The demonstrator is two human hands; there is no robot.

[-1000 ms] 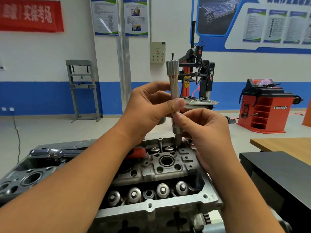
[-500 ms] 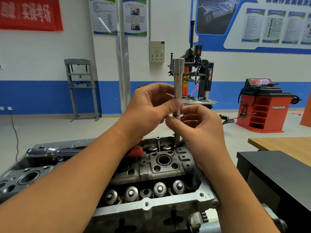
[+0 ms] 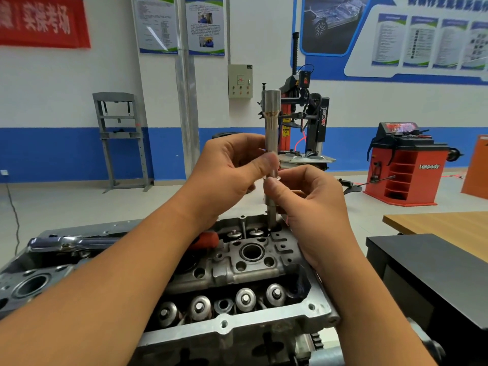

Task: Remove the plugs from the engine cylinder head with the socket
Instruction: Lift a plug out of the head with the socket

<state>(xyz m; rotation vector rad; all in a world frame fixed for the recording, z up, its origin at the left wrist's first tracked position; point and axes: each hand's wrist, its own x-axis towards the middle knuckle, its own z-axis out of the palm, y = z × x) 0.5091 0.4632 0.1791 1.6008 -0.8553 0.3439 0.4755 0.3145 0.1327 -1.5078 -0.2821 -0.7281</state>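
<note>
Two bare arms reach forward over the engine head (image 3: 237,268). The left hand (image 3: 227,175) is raised, with its thumb and fingers pinching the middle of one long metal socket (image 3: 271,122). The right hand (image 3: 311,204) sits just beside it and a bit lower, and its thumb and curled fingers pinch the same socket lower down. The two thumbs nearly touch.

The socket stands straight up. Its thin bottom end goes down into a hole at the far side of the engine head. The plug itself cannot be seen.

On the near side of the engine head there are four round silver caps (image 3: 245,299) in a row, with a small cup among them. One big round hole (image 3: 251,252) is in the middle. One wrench with a red grip (image 3: 206,240) lies across the engine head, partly hidden behind the left arm.
</note>
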